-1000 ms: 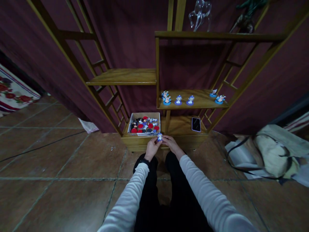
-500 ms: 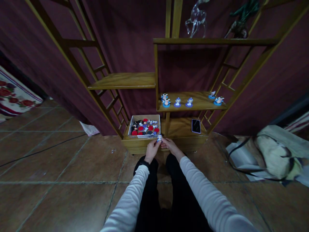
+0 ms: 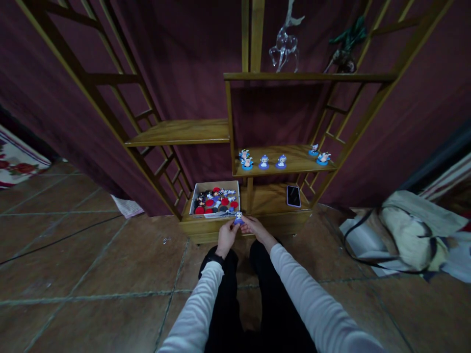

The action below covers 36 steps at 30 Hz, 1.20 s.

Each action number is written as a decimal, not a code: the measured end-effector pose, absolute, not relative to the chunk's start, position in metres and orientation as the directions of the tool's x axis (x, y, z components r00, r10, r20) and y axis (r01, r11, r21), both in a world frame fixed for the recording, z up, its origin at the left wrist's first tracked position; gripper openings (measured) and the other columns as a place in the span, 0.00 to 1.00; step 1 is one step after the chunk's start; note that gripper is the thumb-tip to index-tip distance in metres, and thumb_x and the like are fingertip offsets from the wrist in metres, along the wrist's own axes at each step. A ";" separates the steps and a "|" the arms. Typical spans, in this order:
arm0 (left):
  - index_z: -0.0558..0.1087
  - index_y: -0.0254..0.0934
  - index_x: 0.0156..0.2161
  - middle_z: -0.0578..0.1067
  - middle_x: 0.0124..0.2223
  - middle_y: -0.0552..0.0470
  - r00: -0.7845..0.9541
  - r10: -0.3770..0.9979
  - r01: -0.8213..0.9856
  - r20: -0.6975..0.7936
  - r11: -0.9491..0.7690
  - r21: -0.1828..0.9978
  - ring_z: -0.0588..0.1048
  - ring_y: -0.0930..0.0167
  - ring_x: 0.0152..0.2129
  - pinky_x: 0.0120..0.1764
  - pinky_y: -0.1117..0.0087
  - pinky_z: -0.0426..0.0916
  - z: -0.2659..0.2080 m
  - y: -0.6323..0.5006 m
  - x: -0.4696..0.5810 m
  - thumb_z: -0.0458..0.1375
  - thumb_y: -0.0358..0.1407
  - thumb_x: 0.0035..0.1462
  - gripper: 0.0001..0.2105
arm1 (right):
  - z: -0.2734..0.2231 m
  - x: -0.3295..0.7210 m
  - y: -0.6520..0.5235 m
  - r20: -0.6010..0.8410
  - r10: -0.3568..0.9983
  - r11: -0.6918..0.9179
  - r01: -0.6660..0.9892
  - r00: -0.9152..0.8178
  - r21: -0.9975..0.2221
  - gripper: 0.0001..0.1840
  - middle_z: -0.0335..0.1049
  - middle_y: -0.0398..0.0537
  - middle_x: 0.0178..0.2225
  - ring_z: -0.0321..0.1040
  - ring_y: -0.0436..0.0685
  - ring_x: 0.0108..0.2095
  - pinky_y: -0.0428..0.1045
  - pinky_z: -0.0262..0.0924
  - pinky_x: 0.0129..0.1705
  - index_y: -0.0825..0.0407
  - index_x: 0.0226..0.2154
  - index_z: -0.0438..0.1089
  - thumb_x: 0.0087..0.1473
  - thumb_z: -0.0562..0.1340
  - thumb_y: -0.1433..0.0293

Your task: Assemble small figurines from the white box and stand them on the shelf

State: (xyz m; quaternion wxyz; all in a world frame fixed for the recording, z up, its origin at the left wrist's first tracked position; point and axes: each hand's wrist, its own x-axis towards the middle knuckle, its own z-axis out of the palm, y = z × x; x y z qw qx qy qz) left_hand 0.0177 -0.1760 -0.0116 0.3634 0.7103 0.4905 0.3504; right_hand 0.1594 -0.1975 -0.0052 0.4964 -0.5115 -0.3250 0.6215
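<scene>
Between my two hands, just in front of the box, is a small white-and-purple figurine [image 3: 238, 215] on a purple base. My left hand [image 3: 225, 239] pinches the base from the left. The fingertips of my right hand [image 3: 257, 228] close on its right side. Behind it, a shallow cardboard box [image 3: 192, 198] holds several jumbled figurines and red, black and purple discs. On the shelf above [image 3: 294, 166] stand two similar purple-based figurines, one here [image 3: 264, 162] and its neighbour [image 3: 281, 162]. Blue-based figurines [image 3: 247, 163] stand at that shelf's left end, and two more [image 3: 323, 158] at its right.
A phone [image 3: 293, 195] lies on the lower shelf, right of the box. Higher up stand a clear glass deer [image 3: 286, 46] and a dark green figure [image 3: 346, 49]. A beige bag [image 3: 406, 230] with a black strap rests on the floor at right; a cable [image 3: 62, 239] crosses the left floor.
The camera view has shifted, so the shelf sits lower and further left. In my fingers the figurine has tilted or turned, and its purple base now shows more.
</scene>
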 end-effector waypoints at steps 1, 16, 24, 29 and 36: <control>0.73 0.33 0.43 0.77 0.31 0.49 0.264 0.955 0.474 0.136 -0.251 0.844 0.74 0.70 0.27 0.34 0.70 0.67 -0.010 -0.177 0.018 0.55 0.35 0.52 0.13 | -0.006 0.160 -0.198 -0.302 0.953 -0.285 -0.292 0.015 -0.913 0.18 0.70 0.45 0.21 0.66 0.48 0.22 0.45 0.64 0.27 0.54 0.33 0.70 0.44 0.64 0.57; 0.66 0.39 0.51 0.71 0.48 0.45 0.366 0.908 0.778 0.203 -0.418 0.468 0.72 0.68 0.42 0.42 0.70 0.65 0.005 -0.199 0.020 0.49 0.32 0.58 0.16 | -0.010 0.163 -0.206 -0.120 0.992 -0.127 -0.326 -0.042 -0.937 0.18 0.73 0.46 0.32 0.69 0.53 0.34 0.52 0.62 0.43 0.53 0.32 0.71 0.35 0.68 0.62; 0.55 0.36 0.59 0.69 0.48 0.43 0.478 0.848 0.805 0.228 -0.527 0.273 0.70 0.67 0.43 0.43 0.69 0.64 0.007 -0.207 0.022 0.48 0.34 0.58 0.23 | -0.012 0.164 -0.202 -0.141 0.989 -0.124 -0.265 0.047 -0.956 0.18 0.72 0.44 0.30 0.67 0.53 0.33 0.50 0.60 0.40 0.53 0.31 0.70 0.33 0.68 0.64; 0.54 0.32 0.59 0.69 0.46 0.41 0.502 0.833 0.804 0.234 -0.549 0.229 0.69 0.65 0.43 0.44 0.67 0.63 0.006 -0.209 0.024 0.46 0.37 0.59 0.23 | -0.012 0.166 -0.202 -0.137 0.990 -0.124 -0.231 0.042 -0.965 0.18 0.72 0.43 0.29 0.66 0.52 0.32 0.48 0.59 0.38 0.53 0.32 0.70 0.33 0.67 0.64; 0.57 0.31 0.57 0.68 0.46 0.39 0.501 0.840 0.804 0.207 -0.540 0.248 0.68 0.63 0.43 0.46 0.65 0.60 0.008 -0.211 0.026 0.47 0.35 0.59 0.21 | -0.011 0.168 -0.203 -0.157 0.987 -0.147 -0.233 0.028 -0.961 0.18 0.72 0.43 0.32 0.66 0.53 0.34 0.49 0.59 0.40 0.52 0.33 0.70 0.33 0.66 0.67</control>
